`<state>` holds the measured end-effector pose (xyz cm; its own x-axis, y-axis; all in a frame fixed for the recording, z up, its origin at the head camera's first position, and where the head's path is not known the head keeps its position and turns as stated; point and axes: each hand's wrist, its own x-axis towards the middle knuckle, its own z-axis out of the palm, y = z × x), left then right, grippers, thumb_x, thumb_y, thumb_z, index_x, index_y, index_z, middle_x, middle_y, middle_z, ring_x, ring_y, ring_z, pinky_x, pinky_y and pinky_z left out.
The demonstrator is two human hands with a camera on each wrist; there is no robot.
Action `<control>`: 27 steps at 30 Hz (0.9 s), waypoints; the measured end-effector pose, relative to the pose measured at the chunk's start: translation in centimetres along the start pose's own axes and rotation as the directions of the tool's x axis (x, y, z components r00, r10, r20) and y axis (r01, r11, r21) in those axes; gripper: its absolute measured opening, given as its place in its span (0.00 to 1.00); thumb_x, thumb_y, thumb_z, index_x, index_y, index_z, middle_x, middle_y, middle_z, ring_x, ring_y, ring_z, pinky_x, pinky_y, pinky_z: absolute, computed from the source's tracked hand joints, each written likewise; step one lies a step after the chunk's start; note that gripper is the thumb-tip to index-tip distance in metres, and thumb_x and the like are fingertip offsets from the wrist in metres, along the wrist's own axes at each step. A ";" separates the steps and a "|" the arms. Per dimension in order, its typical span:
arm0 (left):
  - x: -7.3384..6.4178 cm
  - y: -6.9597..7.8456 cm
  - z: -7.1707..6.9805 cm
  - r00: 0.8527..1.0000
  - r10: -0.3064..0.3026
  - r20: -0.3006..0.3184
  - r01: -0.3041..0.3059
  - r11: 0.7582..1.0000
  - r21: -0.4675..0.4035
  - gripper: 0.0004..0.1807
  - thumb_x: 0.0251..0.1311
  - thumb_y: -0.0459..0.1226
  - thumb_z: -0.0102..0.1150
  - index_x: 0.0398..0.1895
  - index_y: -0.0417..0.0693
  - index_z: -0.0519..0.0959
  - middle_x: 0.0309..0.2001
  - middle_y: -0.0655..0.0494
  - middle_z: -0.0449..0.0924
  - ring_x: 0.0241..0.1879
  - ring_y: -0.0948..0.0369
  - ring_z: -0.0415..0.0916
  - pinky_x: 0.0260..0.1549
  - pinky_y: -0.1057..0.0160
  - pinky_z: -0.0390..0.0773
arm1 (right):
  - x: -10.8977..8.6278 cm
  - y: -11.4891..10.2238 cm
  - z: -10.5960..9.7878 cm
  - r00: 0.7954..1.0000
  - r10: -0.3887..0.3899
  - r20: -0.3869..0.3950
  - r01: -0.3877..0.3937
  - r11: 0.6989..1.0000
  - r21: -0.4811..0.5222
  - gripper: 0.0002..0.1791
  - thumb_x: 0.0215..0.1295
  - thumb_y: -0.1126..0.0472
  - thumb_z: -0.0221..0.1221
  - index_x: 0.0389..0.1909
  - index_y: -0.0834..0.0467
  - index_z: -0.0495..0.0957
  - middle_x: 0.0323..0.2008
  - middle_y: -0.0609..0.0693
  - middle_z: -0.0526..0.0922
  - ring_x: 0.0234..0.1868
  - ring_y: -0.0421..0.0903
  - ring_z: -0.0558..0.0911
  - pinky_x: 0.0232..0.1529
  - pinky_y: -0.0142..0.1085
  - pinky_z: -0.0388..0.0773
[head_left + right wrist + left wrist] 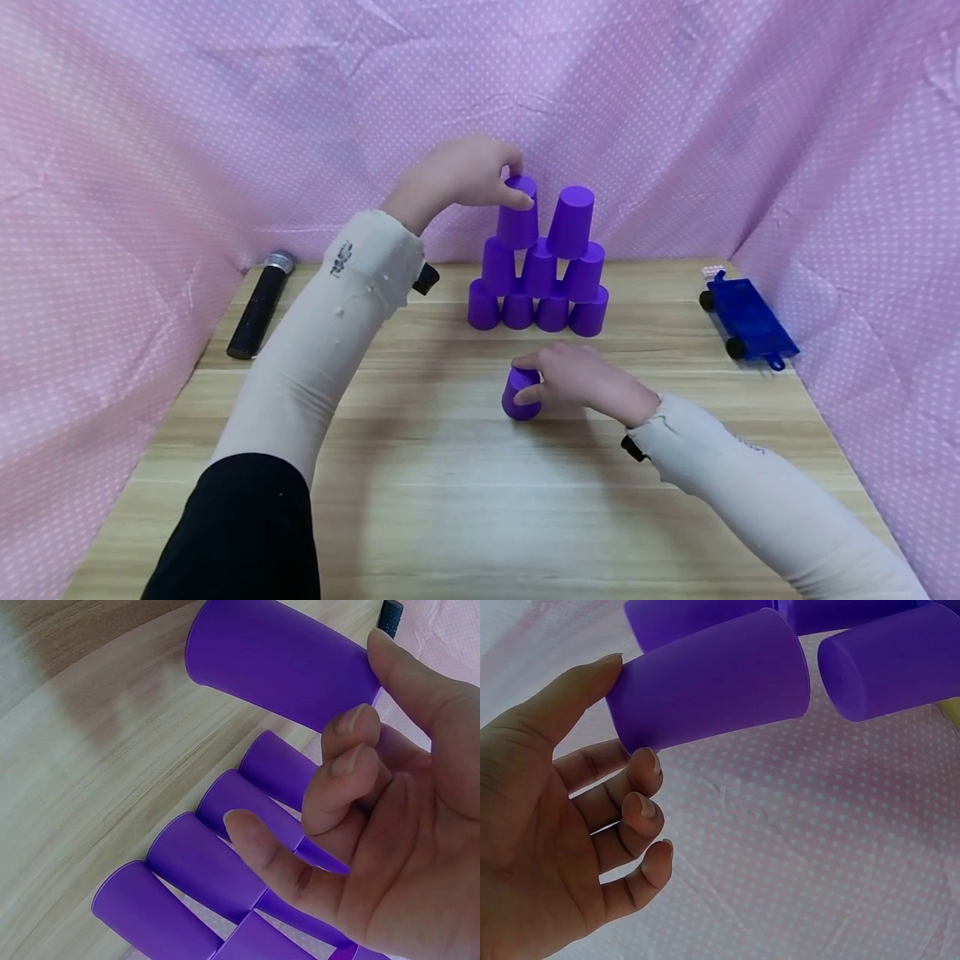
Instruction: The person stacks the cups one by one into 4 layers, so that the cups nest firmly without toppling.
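Purple cups stand upside down in a stepped stack, with a bottom row (517, 310), a middle row (538, 271) and two cups on top. My left hand (468, 173) pinches the closed end of the top-left cup (517, 225) between thumb and fingers; the left wrist view shows that cup (712, 682) with the other fingers loosely bent below it. Beside it is the top-right cup (572, 223). In front of the stack, my right hand (581, 379) pinches a separate upside-down cup (519, 404) by its closed end, low over the table. Its mouth points to the wood in the right wrist view (277, 660).
A black microphone (258, 308) lies at the table's left edge. At the right edge sits a blue toy cart (752, 317) with black wheels. Pink dotted cloth (300, 125) hangs behind and along both sides of the wooden table (450, 517).
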<state>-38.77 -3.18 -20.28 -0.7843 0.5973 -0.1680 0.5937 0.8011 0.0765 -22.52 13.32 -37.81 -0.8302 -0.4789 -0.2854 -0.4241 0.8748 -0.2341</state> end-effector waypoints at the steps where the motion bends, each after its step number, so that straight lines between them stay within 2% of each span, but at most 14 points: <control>1: 0.1 0.0 0.1 1.000 -0.001 0.001 0.001 1.000 -0.005 0.29 0.62 0.63 0.56 0.55 0.55 0.76 0.52 0.55 0.78 0.51 0.55 0.72 0.50 0.53 0.73 | 0.1 0.0 0.1 1.000 0.001 -0.001 -0.001 1.000 0.001 0.35 0.59 0.36 0.66 0.66 0.46 0.76 0.55 0.50 0.85 0.53 0.53 0.84 0.43 0.52 0.79; 8: 0.7 -0.2 0.7 1.000 0.014 0.005 -0.014 1.000 -0.024 0.29 0.62 0.62 0.57 0.55 0.52 0.78 0.51 0.54 0.78 0.51 0.55 0.72 0.52 0.54 0.73 | 0.0 0.1 0.2 1.000 0.006 0.002 -0.006 1.000 -0.005 0.35 0.59 0.36 0.66 0.66 0.46 0.76 0.54 0.50 0.86 0.51 0.53 0.84 0.42 0.51 0.79; 17: 1.4 -0.1 1.1 1.000 0.014 0.002 -0.014 1.000 -0.019 0.29 0.62 0.62 0.57 0.54 0.51 0.77 0.50 0.55 0.78 0.50 0.56 0.72 0.51 0.54 0.73 | 0.1 0.2 0.2 1.000 0.017 0.001 -0.017 1.000 -0.013 0.35 0.59 0.36 0.66 0.66 0.45 0.76 0.52 0.51 0.86 0.50 0.53 0.84 0.37 0.50 0.77; 27: 1.9 0.0 1.4 1.000 0.004 0.009 -0.004 1.000 0.016 0.29 0.62 0.65 0.54 0.53 0.54 0.76 0.49 0.56 0.78 0.49 0.56 0.72 0.48 0.54 0.73 | 0.1 0.3 0.2 1.000 0.022 0.003 -0.022 1.000 -0.009 0.35 0.59 0.36 0.65 0.66 0.45 0.76 0.50 0.51 0.87 0.48 0.52 0.84 0.34 0.47 0.76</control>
<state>-40.03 -2.08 -22.01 -0.7804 0.5998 -0.1765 0.5996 0.7980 0.0611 -22.67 13.48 -38.10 -0.8383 -0.4597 -0.2931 -0.4091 0.8857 -0.2194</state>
